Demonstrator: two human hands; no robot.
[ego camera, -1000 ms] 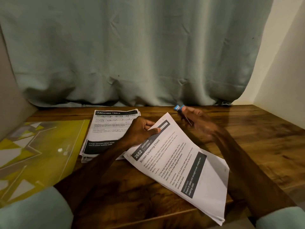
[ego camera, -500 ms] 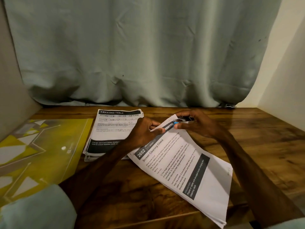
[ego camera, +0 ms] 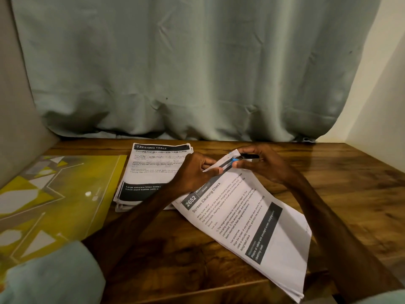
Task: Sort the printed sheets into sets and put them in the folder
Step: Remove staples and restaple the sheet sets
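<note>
**Clip going onto the corner of one set**

- Fingertips first. Right thumb and fingertips (ego camera: 237,165) pinch a small blue-and-black clip (ego camera: 243,157), its blue end touching the far top corner of the paper. What kind of clip it is can't be made out at this size.
- Left thumb and fingertips (ego camera: 217,171) pinch that same corner from the other side, just beside the clip. Judged purpose: to keep the edges squared and lifted so the clip can slide over all the layers at once.
- Right hand (ego camera: 263,165) is curled around the clip. Left hand (ego camera: 192,172) is curled on the paper. Neither is relaxed.
- The thing held is the white printed paper Screen Cleaning Check set (ego camera: 252,220), several sheets thick at its near edge. It lies slantwise, with the gripped corner raised and the near end resting on the brown wood-grain table (ego camera: 350,183), partly over the front edge.
- Left of it, flat on the table, lies a second white printed stack headed Dressing Table (ego camera: 151,170). The left forearm crosses over its lower right corner. No clip is visible on it.
- Container: a translucent yellow plastic folder (ego camera: 54,205) with pale geometric shapes lies flat at the far left, just beside the Dressing Table stack. Whether it holds any sheets can't be told. Both visible sets are outside it.
- Judgement: sorting looks partly done, with binding in hand and filing yet to come.
- Behind the table hangs a grey-green fabric curtain (ego camera: 197,73).
</note>
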